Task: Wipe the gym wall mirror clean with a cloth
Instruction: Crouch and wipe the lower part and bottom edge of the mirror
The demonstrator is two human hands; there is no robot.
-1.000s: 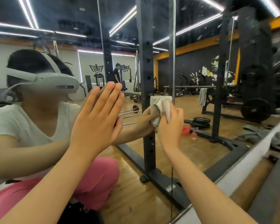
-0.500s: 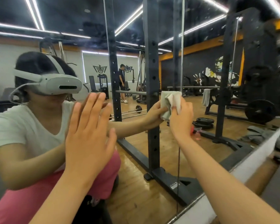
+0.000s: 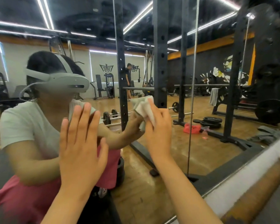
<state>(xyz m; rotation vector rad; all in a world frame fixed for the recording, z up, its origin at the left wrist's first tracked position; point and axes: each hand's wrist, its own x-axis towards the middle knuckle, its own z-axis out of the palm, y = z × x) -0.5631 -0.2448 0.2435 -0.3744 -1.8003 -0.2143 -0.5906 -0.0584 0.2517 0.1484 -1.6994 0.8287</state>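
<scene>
The wall mirror [image 3: 217, 59] fills most of the head view and reflects the gym and my crouching figure. My right hand [image 3: 158, 126] grips a crumpled white cloth [image 3: 144, 107] and presses it against the glass at mid height. My left hand [image 3: 81, 143] lies flat on the mirror with straight, spread fingers, to the left of and slightly below the cloth. A vertical seam [image 3: 191, 94] between mirror panels runs just right of the cloth.
The mirror's lower edge and a white skirting strip [image 3: 249, 180] run diagonally at the lower right, with floor below. Reflected: a black squat rack, barbell, weight plates, a red bag, a spray bottle and a person standing far off.
My right hand has carried the cloth to the left across the glass. My left hand stays flat on the mirror. The camera has shifted right and nearer the glass.
</scene>
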